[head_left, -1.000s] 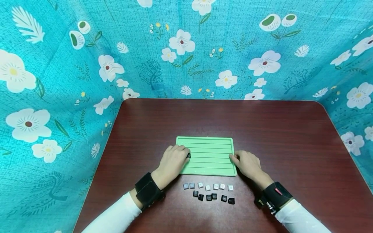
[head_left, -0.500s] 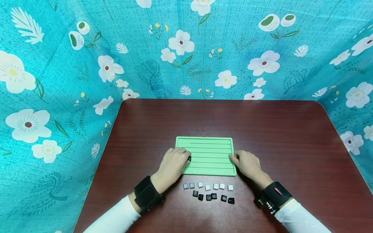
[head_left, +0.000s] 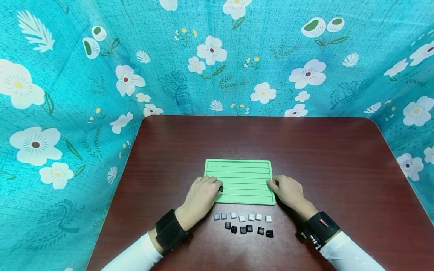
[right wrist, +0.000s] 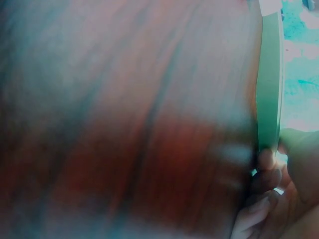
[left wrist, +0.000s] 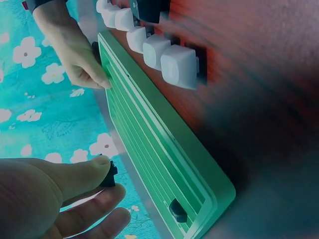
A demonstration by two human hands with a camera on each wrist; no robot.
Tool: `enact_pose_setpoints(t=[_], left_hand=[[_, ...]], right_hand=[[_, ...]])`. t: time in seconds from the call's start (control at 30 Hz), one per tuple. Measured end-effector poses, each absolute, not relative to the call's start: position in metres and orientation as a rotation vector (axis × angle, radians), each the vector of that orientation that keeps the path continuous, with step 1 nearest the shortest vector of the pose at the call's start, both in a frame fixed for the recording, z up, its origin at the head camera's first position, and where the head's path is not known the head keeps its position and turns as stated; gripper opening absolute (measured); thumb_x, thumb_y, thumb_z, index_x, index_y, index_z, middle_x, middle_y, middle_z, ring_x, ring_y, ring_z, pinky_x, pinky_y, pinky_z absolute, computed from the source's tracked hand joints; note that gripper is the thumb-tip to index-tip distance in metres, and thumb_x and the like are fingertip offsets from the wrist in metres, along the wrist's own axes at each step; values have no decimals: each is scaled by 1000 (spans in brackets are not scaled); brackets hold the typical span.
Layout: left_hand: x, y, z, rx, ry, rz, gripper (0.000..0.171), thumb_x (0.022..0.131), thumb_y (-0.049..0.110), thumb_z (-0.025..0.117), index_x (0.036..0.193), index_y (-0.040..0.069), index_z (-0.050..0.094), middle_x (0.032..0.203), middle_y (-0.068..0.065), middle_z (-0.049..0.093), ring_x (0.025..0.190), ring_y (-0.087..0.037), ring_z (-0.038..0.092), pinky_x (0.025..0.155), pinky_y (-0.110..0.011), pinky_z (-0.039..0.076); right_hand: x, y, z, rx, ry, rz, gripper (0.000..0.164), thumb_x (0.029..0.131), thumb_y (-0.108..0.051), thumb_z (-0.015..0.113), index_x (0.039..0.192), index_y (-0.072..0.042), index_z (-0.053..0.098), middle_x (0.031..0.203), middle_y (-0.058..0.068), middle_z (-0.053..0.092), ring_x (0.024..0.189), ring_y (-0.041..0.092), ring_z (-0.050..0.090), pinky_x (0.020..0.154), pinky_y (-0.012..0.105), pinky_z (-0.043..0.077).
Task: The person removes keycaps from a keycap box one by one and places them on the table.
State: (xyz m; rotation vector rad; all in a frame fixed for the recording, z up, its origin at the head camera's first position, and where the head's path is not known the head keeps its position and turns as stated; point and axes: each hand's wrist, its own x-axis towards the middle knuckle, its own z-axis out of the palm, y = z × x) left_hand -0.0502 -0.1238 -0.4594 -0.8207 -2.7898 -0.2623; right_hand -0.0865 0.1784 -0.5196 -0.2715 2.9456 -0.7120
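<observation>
Between thumb and fingertips, my left hand [head_left: 200, 196] pinches a black keycap [left wrist: 109, 177] above the left part of a green ridged tray [head_left: 245, 180]. Another black keycap [left wrist: 178, 211] sits inside the tray near its end in the left wrist view; in the head view my left hand hides that area. My right hand [head_left: 289, 191] grips the tray's right edge, the thumb over the rim. In the right wrist view, its fingers [right wrist: 266, 159] are curled at the tray's side wall.
Below the tray lie a row of white and grey keycaps [head_left: 251, 217] and a row of black keycaps [head_left: 243, 230] on the dark red wooden table [head_left: 339, 165]. A blue flowered cloth [head_left: 210, 75] hangs behind and at the sides.
My left hand has moved down over the tray, toward its near edge, still pinching the black keycap. The right hand and the tray stay in place.
</observation>
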Motion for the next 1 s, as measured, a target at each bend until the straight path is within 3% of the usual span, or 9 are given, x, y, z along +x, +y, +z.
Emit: enact_pose_setpoints(t=[1.0], left_hand=[[-32,-120,-454,-863,-2774,-243,10,79,25,68,78,18,60,78,6,62,71,-14,54,62,-30,38]], right_hand=[[-86,178,-519,-257,2933,-700,42,92,-41,51,58,-19,38,49,-7,32,43,13,30,40,28,18]])
